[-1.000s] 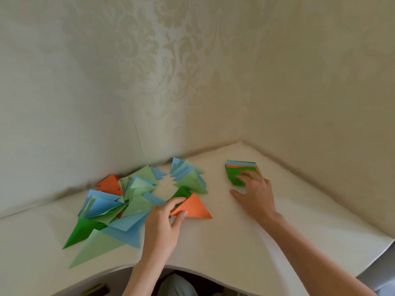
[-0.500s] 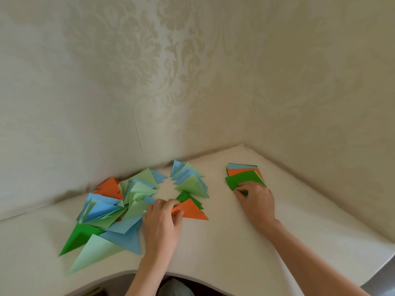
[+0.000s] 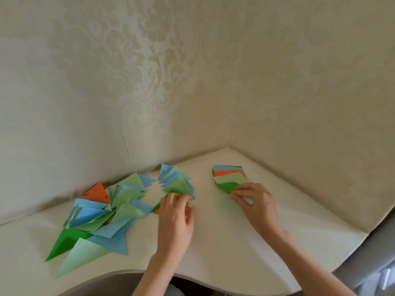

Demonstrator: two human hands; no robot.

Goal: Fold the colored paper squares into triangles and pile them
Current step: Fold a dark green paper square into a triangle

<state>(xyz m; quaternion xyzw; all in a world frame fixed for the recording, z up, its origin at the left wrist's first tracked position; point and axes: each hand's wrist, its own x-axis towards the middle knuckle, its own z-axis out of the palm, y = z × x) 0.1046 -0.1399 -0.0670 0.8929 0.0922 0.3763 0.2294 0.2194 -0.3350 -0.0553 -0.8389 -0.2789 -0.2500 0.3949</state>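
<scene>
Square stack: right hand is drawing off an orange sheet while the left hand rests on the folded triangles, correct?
Not orange. The head view shows the right hand pulling a dark green sheet off the square stack; the left hand is on the folded triangles.

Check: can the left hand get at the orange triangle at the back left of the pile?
Probably yes. The left hand rests at the pile's right edge; the orange triangle lies uncovered on top at the back, with only flat paper triangles between.
</scene>
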